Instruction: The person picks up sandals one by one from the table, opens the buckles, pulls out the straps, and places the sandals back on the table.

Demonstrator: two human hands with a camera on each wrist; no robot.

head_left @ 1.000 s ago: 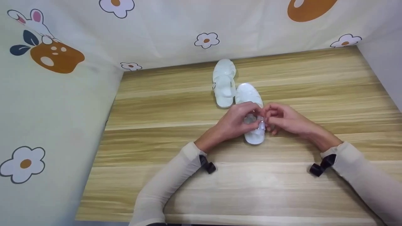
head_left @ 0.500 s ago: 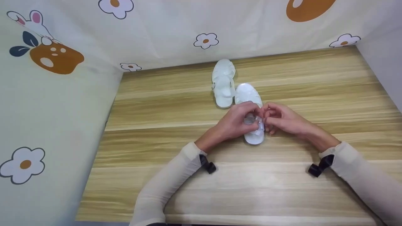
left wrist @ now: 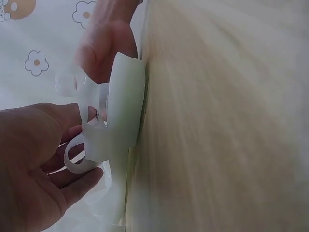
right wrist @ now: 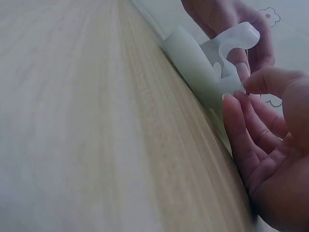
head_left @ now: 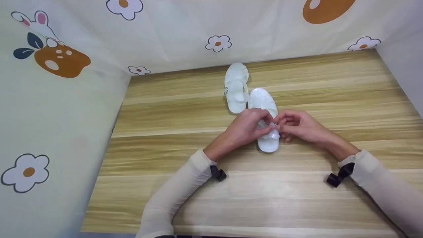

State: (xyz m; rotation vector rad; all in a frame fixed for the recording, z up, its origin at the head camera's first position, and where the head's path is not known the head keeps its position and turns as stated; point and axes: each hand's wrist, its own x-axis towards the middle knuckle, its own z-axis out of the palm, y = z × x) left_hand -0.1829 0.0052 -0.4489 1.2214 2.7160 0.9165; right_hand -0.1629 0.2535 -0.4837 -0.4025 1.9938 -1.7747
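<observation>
A pale, translucent jelly sandal [head_left: 268, 145] lies on the wooden tabletop, toe pointing away from me, under both hands. My left hand [head_left: 246, 127] arches over its left side and pinches the ankle strap [left wrist: 82, 162]; a loop of that strap shows by its fingers in the left wrist view. From the right, my right hand [head_left: 302, 127] pinches the strap's side by a small metal buckle [right wrist: 247, 93], mostly covered by the fingertips. The fingertips of the two hands nearly meet above the strap. The matching sandal [head_left: 236, 87] lies behind and to the left, untouched.
A wood-grain table [head_left: 172, 109] carries both sandals. Behind it and at its left rises a pale curtain [head_left: 172, 29] printed with flowers and oranges. A plain pale wall [head_left: 403, 66] bounds the right side. Each sleeve cuff has a small black camera mount [head_left: 334, 179].
The left thumb and right fingertips have come closer together over the strap, covering the buckle that showed earlier in the head view. Both sandals stay in place.
</observation>
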